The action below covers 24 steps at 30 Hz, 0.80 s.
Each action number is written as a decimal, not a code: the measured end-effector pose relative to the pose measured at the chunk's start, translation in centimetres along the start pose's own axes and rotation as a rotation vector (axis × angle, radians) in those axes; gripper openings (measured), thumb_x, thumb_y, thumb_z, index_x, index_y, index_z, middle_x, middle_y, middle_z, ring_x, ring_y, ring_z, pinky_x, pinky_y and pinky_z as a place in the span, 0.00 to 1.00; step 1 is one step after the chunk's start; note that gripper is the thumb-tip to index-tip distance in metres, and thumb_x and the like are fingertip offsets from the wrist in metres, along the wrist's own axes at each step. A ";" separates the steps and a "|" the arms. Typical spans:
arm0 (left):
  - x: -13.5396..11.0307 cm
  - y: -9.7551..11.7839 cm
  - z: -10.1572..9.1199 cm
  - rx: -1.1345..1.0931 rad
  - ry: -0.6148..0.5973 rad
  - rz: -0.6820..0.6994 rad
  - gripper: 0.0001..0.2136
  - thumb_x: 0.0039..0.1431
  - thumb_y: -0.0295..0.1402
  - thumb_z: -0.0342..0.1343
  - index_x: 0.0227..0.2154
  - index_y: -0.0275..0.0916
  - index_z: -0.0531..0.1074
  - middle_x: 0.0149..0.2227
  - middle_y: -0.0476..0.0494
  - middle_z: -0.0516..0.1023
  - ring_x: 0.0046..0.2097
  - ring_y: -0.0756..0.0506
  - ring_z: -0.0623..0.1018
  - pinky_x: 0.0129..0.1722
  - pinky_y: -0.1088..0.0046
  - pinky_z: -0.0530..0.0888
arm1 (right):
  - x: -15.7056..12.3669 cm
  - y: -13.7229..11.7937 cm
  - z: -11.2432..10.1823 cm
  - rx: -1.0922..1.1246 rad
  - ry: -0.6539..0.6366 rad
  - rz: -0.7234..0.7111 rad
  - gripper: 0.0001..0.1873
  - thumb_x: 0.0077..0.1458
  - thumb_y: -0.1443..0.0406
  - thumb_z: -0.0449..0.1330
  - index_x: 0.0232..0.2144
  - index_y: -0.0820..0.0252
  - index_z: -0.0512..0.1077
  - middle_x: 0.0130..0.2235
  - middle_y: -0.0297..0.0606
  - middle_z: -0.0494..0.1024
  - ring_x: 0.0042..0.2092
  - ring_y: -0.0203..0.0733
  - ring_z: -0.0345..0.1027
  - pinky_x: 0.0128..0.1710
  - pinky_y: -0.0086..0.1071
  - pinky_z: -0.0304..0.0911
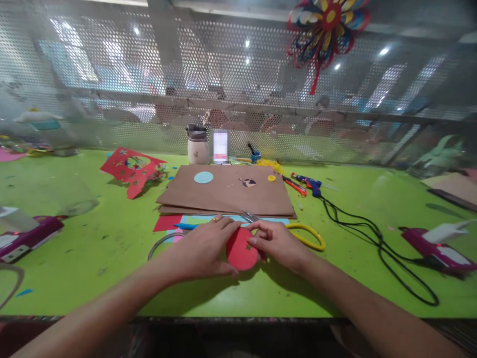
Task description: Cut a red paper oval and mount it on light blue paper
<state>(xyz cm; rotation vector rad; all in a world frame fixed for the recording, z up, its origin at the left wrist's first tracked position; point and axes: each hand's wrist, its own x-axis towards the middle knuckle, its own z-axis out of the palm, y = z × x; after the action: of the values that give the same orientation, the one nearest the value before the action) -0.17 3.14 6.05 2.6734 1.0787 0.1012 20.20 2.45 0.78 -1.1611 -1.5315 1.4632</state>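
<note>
A red paper circle [239, 254] with a small star-shaped hole is held between my hands above the front part of the table. My left hand [203, 247] holds its left edge, with thumb below and fingers along the top. On the other side, my right hand [279, 243] pinches the circle near the star hole, thumb on the face and fingers partly hidden behind. Beyond my hands lie scissors with a yellow handle [311, 238], partly covered by my right hand. A blue pen [185, 226] and coloured paper sheets [164, 223] lie beyond my left hand.
Brown cardboard [223, 196] carries a light blue circle [203, 177] and a yellow piece [272, 178]. Cut red paper [130, 169] is left. A bottle [198, 146] and phone [220, 146] stand behind. A glue gun [309, 184] with a black cord lies right, near a purple power strip [439, 248].
</note>
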 end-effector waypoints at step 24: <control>0.7 -4.8 -1.5 -0.039 0.082 -0.035 0.25 0.58 0.41 0.55 0.58 0.42 0.65 0.55 0.36 0.71 0.51 0.35 0.75 0.48 0.61 0.70 | 0.2 -2.2 -6.5 -0.663 0.265 -0.063 0.12 0.57 0.59 0.57 0.31 0.59 0.77 0.30 0.36 0.79 0.32 0.42 0.70 0.32 0.34 0.63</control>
<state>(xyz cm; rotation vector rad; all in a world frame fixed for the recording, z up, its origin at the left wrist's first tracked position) -3.15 7.22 6.22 2.6352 1.1362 0.2244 25.88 5.00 3.68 -1.5846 -1.8927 0.7205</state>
